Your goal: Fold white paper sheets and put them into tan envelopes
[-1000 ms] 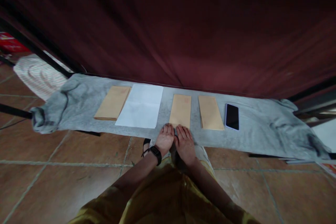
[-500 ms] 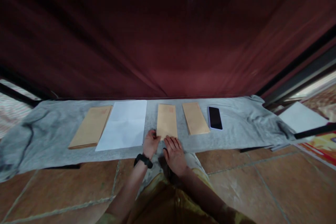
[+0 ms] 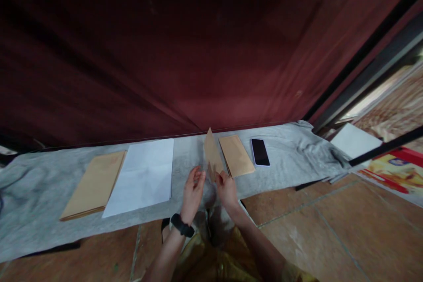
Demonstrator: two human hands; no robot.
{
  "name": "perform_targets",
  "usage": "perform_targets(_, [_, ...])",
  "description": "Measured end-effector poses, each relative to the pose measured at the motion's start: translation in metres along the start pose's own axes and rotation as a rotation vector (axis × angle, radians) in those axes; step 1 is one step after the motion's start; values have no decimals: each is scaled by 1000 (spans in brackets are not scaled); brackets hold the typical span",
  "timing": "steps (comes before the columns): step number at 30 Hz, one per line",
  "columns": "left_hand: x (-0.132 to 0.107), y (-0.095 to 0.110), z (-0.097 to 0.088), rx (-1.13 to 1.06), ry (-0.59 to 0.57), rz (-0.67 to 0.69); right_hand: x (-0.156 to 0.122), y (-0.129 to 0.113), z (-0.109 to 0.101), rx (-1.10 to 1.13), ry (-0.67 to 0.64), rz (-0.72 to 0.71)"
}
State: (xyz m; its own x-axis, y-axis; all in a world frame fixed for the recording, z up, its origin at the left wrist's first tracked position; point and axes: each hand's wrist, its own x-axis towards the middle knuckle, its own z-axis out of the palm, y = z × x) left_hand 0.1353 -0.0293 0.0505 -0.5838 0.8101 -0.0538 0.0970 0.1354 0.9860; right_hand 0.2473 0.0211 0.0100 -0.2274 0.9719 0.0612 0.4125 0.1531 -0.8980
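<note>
A brown paper envelope (image 3: 213, 156) stands tilted on its edge above the grey cloth, pinched at its near end by my right hand (image 3: 227, 190). My left hand (image 3: 193, 194), with a black band on the wrist, is just left of the envelope, its fingers apart and holding nothing. Right of the held envelope lies a small stack of brown envelopes (image 3: 236, 155). To the left are a stack of white paper sheets (image 3: 142, 176) and, beyond it, a larger pile of brown envelopes (image 3: 94, 183).
A phone (image 3: 260, 152) lies right of the small stack. Grey cloth (image 3: 291, 154) covers the narrow bench, with a dark red curtain (image 3: 198, 53) behind. At the right are a white sheet (image 3: 355, 141), a red and yellow printed box (image 3: 393, 169) and a dark bar (image 3: 386, 146).
The middle envelope, flat under both hands before, is now lifted and tilted in my right hand. My left hand has let go of it. The view has turned slightly right.
</note>
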Motion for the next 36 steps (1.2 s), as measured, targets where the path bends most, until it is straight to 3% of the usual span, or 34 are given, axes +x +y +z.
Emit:
perform_targets(3, [-5,-18,3,-119,-49,-246,2,5,-5,496,10,180])
perform_targets(6, [-9,-31,7,-282,-139,-410,-4,8,-4,807,-6,311])
perform_targets(9, [-9,-32,11,-320,-143,-428,-10,10,-5,916,17,394])
perform_targets(15, [1,-21,15,-237,-159,-311,0,18,-27,971,101,459])
perform_targets(18, [9,-15,27,-213,-187,-265,12,25,-46,947,137,438])
perform_targets(22, [19,-9,56,-215,-221,-243,31,41,-73,775,196,349])
perform_targets(28, [26,-17,98,-192,-266,-243,48,71,-95,568,345,303])
perform_targets(32, [28,-30,110,-120,-268,-221,43,85,-101,457,351,297])
perform_targets(36, [28,-40,114,-81,-265,-220,38,93,-106,194,338,266])
